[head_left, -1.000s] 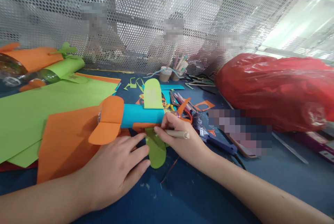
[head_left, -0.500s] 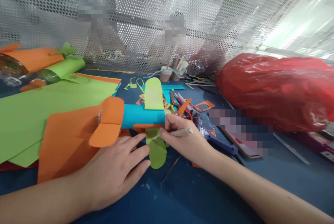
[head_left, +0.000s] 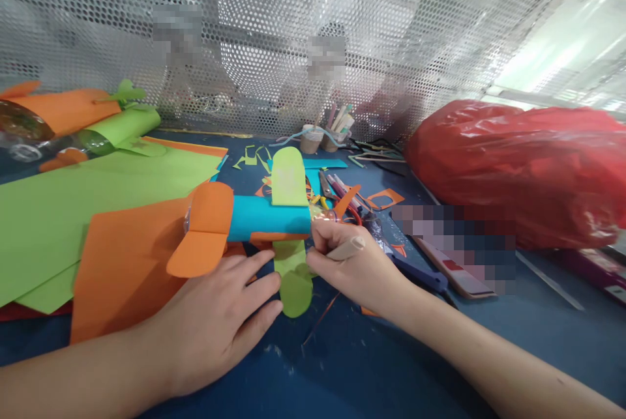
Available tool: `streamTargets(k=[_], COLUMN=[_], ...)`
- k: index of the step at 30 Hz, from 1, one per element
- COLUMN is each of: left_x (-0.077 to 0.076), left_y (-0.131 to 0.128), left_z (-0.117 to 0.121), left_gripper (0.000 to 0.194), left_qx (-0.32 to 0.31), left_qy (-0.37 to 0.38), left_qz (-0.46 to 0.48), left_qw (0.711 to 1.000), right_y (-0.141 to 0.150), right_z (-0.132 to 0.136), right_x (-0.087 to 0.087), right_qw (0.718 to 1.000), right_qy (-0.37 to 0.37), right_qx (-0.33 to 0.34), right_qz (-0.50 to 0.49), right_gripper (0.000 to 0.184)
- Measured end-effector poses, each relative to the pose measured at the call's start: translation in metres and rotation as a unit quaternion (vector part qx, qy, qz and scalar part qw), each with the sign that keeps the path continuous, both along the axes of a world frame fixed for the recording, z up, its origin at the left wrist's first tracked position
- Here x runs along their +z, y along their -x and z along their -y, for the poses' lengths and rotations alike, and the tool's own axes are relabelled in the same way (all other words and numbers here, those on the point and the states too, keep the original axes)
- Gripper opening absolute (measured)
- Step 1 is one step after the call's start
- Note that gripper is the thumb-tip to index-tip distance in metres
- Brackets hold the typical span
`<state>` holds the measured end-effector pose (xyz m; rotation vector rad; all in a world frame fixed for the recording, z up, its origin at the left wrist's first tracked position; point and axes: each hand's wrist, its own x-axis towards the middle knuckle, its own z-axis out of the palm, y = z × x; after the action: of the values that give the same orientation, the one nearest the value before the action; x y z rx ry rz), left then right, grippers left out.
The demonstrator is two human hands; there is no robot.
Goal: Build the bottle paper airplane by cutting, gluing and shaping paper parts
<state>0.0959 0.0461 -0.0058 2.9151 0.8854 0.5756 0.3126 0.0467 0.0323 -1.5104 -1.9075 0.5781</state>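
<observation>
A model plane lies on the table, its bottle body wrapped in blue paper (head_left: 271,216). Orange paper pieces (head_left: 210,223) form one end. A light green wing (head_left: 288,174) stands up on the far side and a second green wing (head_left: 296,285) lies on the near side. My right hand (head_left: 352,262) pinches a pale pen-like stick (head_left: 347,248) beside the near wing; fingers hide its tip. Spread out, my left hand (head_left: 229,308) rests with its fingertips at that wing's left edge; I cannot tell whether they press on it.
Green sheets (head_left: 107,191) and an orange sheet (head_left: 132,256) lie left, with paper-wrapped bottles (head_left: 73,109) behind. Beyond the plane are scissors (head_left: 325,184) and paper scraps. A blue glue gun (head_left: 415,272), a phone (head_left: 454,269) and a red plastic bag (head_left: 503,171) occupy the right.
My right hand has shifted slightly right, drawing the stick back from the near green wing. The left hand and the plane stay almost the same.
</observation>
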Motion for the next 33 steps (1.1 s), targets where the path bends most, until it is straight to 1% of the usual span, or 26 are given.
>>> streamTargets(k=[5, 12, 21, 26, 33], left_x=[0.001, -0.001, -0.002, -0.004, -0.003], left_y=[0.0, 0.0, 0.0, 0.001, 0.0], left_z=[0.001, 0.002, 0.001, 0.001, 0.0], left_gripper=[0.042, 0.04, 0.045, 0.044, 0.043], left_qx=[-0.005, 0.007, 0.009, 0.01, 0.002], left_qy=[-0.002, -0.004, -0.015, -0.016, -0.028], left_qz=[-0.009, 0.001, -0.011, -0.019, -0.013], left_qw=[1.0, 1.0, 1.0, 1.0, 1.0], right_y=[0.001, 0.003, 0.008, 0.01, 0.01], right_z=[-0.001, -0.001, -0.003, -0.005, -0.005], right_x=[-0.001, -0.005, -0.009, -0.01, -0.015], right_qw=[1.0, 0.999, 0.996, 0.994, 0.993], right_qy=[-0.008, -0.011, 0.025, 0.031, 0.038], right_qx=[0.003, 0.016, 0.044, 0.05, 0.055], right_qz=[-0.011, -0.026, -0.079, -0.09, -0.099], right_gripper=[0.021, 0.022, 0.022, 0.022, 0.024])
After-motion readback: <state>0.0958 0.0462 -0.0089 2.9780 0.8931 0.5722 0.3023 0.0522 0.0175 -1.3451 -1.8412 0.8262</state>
